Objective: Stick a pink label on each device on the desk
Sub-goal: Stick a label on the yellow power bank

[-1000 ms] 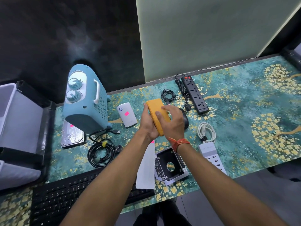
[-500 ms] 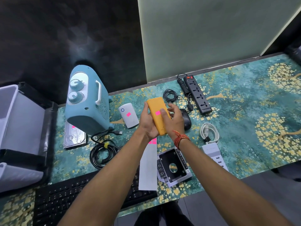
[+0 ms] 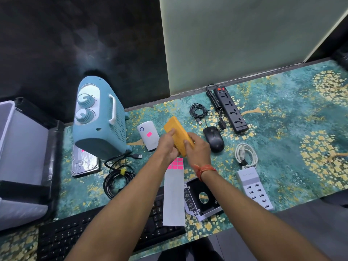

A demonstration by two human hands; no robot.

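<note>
Both hands hold a yellow slab-shaped device (image 3: 177,130) tilted on edge above the desk. My left hand (image 3: 167,146) grips its near left side; my right hand (image 3: 197,149) grips its lower right end. No pink label shows on it now. Below the hands lies a white label strip (image 3: 173,194) with several pink labels (image 3: 176,163) at its top. The white device (image 3: 147,135) and the hard drive (image 3: 84,163) each carry a pink label. The black mouse (image 3: 213,139), the power strip (image 3: 230,109), the white USB hub (image 3: 255,187) and the drive caddy (image 3: 202,197) show no label.
A blue heater (image 3: 99,119) stands at the left, with a black cable coil (image 3: 118,180) in front of it. A keyboard (image 3: 105,230) lies at the near edge. A white cable (image 3: 245,155) and a thin black cable (image 3: 197,111) lie near the mouse. Grey bins (image 3: 22,162) stand far left.
The yellow device has turned in my hands, so its face with the pink label no longer shows. My left thumb now lies across it.
</note>
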